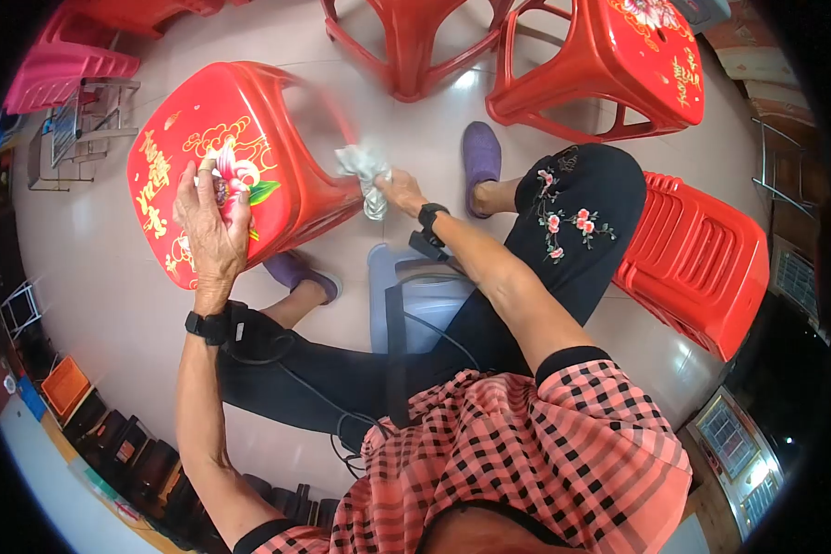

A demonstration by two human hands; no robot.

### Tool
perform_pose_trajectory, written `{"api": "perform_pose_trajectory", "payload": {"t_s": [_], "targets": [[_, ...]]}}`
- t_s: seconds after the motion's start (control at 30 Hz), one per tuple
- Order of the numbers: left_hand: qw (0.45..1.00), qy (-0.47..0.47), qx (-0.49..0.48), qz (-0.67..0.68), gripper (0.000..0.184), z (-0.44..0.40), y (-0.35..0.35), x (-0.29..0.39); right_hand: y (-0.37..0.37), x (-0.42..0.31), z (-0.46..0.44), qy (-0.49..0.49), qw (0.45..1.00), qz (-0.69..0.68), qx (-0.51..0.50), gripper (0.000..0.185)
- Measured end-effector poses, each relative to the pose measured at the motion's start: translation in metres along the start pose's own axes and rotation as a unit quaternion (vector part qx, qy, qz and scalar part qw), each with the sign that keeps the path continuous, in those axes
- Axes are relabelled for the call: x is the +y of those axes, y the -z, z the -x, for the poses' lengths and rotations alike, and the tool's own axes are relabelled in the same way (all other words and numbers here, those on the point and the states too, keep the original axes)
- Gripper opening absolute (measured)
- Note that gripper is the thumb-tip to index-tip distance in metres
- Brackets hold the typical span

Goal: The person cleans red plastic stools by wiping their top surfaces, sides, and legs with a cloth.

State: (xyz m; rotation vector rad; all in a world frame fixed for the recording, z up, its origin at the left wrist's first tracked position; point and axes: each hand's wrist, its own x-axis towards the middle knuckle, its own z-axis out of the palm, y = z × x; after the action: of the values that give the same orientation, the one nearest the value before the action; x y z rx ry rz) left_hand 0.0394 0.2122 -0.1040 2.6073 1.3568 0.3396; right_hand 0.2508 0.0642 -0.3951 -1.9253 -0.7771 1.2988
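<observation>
My left hand (216,217) lies with its fingers spread on the seat of a red plastic stool (282,148). The seat carries a printed flower and gold writing. Bunched in my right hand (400,192) is a pale cloth (367,171), beside the stool's legs. The fingers of that hand are wrapped round one end of the cloth, and the rest of it spreads out toward the stool. The stool is tipped, with its seat facing left and up toward me.
More red stools stand at the top centre (409,46) and upper right (563,78). A red stool stack (702,249) is right of my knee. I sit on a grey-blue plastic seat (425,300). Pink stools (74,65) and metal frames (83,129) are at the upper left.
</observation>
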Motion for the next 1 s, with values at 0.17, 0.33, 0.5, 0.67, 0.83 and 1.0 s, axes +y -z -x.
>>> {"api": "perform_pose_trajectory", "payload": {"t_s": [0.17,0.33,0.5,0.67,0.83,1.0], "targets": [[1.0,0.005,-0.011,-0.012,0.062,0.002,-0.001,-0.004,0.039,-0.009,-0.029,-0.164,0.974,0.139,0.068,0.047],[0.999,0.013,-0.02,-0.031,0.058,0.004,0.003,-0.001,0.026,-0.067,-0.098,0.1,0.982,0.098,0.13,0.045],[0.999,0.031,-0.03,-0.011,0.065,0.005,0.0,-0.008,0.007,-0.132,-0.162,0.198,0.978,0.051,0.044,0.048],[0.999,0.034,-0.038,-0.013,0.066,0.005,0.006,-0.002,-0.004,-0.119,-0.159,0.167,0.98,0.104,0.03,0.044],[0.999,0.011,-0.029,-0.041,0.058,0.004,0.005,-0.002,-0.007,-0.053,-0.098,0.238,0.957,0.157,0.05,0.04],[0.999,0.013,-0.03,-0.034,0.058,0.004,0.006,-0.001,0.004,-0.003,-0.019,0.207,0.958,0.182,0.08,0.041]]}}
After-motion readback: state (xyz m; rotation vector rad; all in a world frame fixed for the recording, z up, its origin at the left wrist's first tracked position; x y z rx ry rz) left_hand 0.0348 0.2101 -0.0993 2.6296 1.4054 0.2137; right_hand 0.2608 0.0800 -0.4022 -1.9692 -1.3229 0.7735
